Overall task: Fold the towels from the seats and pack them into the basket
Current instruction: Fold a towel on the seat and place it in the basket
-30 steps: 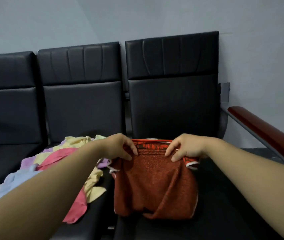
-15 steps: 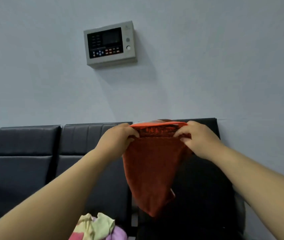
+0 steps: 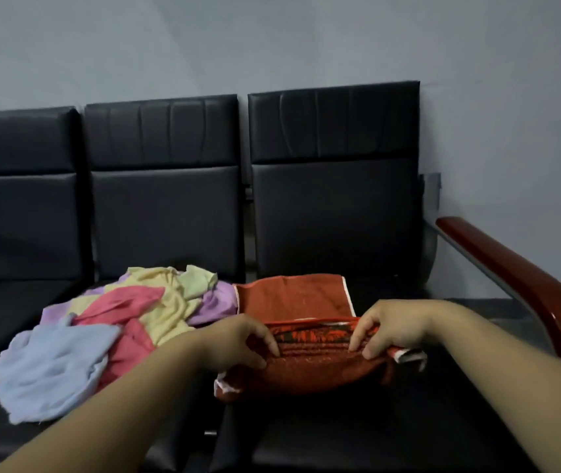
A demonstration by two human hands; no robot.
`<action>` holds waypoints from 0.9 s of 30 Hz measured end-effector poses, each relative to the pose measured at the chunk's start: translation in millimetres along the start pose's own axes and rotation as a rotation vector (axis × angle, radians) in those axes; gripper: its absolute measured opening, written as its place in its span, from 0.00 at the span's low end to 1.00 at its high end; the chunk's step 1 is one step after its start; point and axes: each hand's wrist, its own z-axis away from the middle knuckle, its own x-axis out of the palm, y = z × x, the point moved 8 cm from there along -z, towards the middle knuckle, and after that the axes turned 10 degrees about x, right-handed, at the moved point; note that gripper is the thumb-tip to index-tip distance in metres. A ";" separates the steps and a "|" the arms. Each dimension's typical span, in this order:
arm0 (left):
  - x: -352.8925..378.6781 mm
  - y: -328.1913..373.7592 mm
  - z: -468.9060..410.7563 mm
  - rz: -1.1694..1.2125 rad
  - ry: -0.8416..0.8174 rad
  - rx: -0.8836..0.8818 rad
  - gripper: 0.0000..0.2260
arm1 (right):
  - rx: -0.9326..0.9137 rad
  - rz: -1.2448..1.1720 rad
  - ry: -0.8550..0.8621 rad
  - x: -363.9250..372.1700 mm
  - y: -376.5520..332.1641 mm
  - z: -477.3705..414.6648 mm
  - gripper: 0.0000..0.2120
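Your bare forearms reach forward from the lower corners and angle in toward each other. Your left hand and right hand sit knuckles up, level with each other but apart, fingers curled down, each pinching the folded edge of the red towel.

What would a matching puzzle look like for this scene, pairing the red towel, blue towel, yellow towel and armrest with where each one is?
Things:
1. red towel
2. blue towel
3. yellow towel
4. armrest

Places:
A. far side of the pile, toward the backrests
B. right end of the seats
C. gripped by the left hand and the right hand
D. near left edge of the pile

Pairs: 1-C, 2-D, 3-A, 4-B
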 end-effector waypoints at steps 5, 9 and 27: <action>35.7 -41.2 -12.4 -0.059 0.070 -0.014 0.17 | -0.015 -0.054 0.106 45.2 19.9 -38.6 0.12; 50.9 -56.2 -22.2 -0.072 0.161 -0.087 0.16 | -0.015 -0.058 0.188 70.8 29.1 -66.2 0.17; 80.3 -30.7 -33.9 0.254 -0.041 -0.018 0.09 | 0.105 -0.134 0.048 66.6 63.2 -45.6 0.10</action>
